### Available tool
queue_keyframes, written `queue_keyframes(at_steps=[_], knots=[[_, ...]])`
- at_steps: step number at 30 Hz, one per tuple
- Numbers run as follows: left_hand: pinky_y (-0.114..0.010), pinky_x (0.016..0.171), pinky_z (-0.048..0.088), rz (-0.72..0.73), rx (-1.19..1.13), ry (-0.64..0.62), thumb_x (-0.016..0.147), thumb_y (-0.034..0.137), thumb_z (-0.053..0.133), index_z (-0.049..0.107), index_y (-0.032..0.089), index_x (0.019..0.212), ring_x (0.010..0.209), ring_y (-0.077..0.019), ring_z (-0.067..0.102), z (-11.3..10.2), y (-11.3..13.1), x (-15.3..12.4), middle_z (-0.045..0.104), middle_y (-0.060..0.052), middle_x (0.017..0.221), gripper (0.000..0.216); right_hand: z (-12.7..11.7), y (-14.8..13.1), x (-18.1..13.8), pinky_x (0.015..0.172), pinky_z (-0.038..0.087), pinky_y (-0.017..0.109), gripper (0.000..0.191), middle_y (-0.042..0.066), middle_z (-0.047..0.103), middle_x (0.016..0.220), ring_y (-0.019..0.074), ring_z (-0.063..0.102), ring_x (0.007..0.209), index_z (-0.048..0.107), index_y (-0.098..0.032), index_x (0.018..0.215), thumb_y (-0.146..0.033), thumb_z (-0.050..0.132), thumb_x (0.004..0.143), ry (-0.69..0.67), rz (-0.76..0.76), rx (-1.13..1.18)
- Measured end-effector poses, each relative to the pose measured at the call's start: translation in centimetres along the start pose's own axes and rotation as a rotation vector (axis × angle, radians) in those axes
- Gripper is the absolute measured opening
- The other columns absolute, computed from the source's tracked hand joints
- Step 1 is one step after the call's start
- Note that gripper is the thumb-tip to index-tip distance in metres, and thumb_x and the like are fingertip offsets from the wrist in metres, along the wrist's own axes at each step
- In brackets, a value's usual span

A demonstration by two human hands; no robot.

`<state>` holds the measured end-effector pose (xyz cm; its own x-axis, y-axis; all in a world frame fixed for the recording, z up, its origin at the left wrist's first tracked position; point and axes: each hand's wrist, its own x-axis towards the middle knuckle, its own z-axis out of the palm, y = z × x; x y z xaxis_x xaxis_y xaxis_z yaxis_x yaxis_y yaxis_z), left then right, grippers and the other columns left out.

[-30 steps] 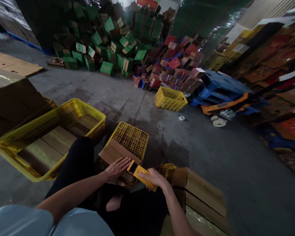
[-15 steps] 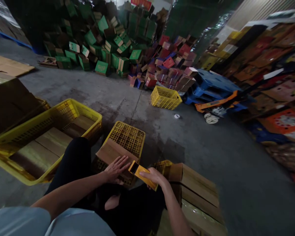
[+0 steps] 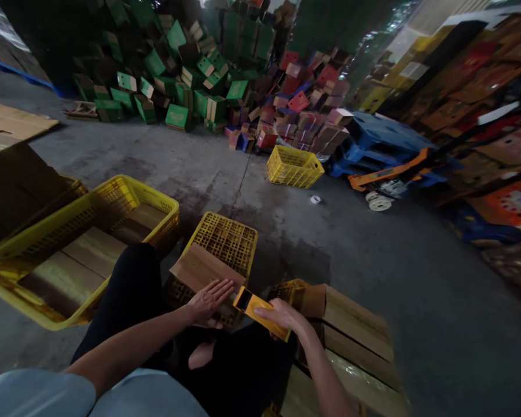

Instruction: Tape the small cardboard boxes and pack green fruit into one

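Note:
A folded cardboard box (image 3: pixel 202 266) lies on an upturned yellow crate (image 3: pixel 223 234) in front of my knees. My left hand (image 3: pixel 211 302) rests flat on the cardboard near its right end, fingers stretched out. My right hand (image 3: pixel 280 317) is wrapped round a yellow hand tool (image 3: pixel 260 310) with a black front end, which looks like a stapler. The tool's front end is beside my left fingertips, at the right edge of the cardboard. Whether it touches the cardboard I cannot tell.
At left stands a large yellow crate (image 3: pixel 73 318) holding flat cardboard pieces. Cardboard boxes (image 3: pixel 356 330) are stacked at my right. Farther off are a small yellow crate (image 3: pixel 294 168), a white roll (image 3: pixel 315 199), a pallet jack (image 3: pixel 388 174), blue pallets (image 3: pixel 375 136) and heaped green cartons (image 3: pixel 178 117).
My right hand and the yellow tool have shifted slightly to the right. My left hand stays on the cardboard, its fingers now closer together. The view has turned slightly.

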<state>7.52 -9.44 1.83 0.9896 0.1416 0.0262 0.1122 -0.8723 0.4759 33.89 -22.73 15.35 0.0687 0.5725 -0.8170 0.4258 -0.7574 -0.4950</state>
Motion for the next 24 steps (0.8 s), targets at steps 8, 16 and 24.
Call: queue_keyframes(at_steps=[8,16,24], knots=[[-0.056,0.124,0.006,-0.020,0.032,-0.043,0.080,0.076,0.060,0.005,0.020,0.165,0.156,-0.0410,0.008,-0.1,0.7,0.3,0.000,-0.017,0.171,0.116,0.7,0.3,-0.7,0.044,0.054,0.027,0.035,0.005,0.071,0.061,0.0231,0.070,0.054,0.065,-0.016,0.087,-0.051,0.064,0.088,0.095,0.040,-0.001],[-0.050,0.126,0.007,-0.025,0.049,-0.107,0.078,0.063,0.067,-0.010,0.014,0.163,0.157,-0.0364,0.002,1.0,2.3,1.5,-0.001,-0.016,0.171,0.124,1.1,0.8,-0.8,0.047,0.051,0.025,0.037,0.007,0.072,0.063,0.0228,0.070,0.057,0.068,-0.014,0.090,-0.051,0.066,0.086,0.128,0.014,-0.002],[-0.048,0.126,0.008,-0.008,0.066,-0.094,0.081,0.065,0.065,-0.008,0.014,0.163,0.157,-0.0348,0.004,1.0,1.7,1.1,0.000,-0.015,0.171,0.122,0.5,1.0,-1.5,0.052,0.046,0.022,0.039,0.005,0.071,0.068,0.0190,0.066,0.064,0.070,-0.015,0.081,-0.054,0.066,0.086,0.156,-0.026,-0.119]])
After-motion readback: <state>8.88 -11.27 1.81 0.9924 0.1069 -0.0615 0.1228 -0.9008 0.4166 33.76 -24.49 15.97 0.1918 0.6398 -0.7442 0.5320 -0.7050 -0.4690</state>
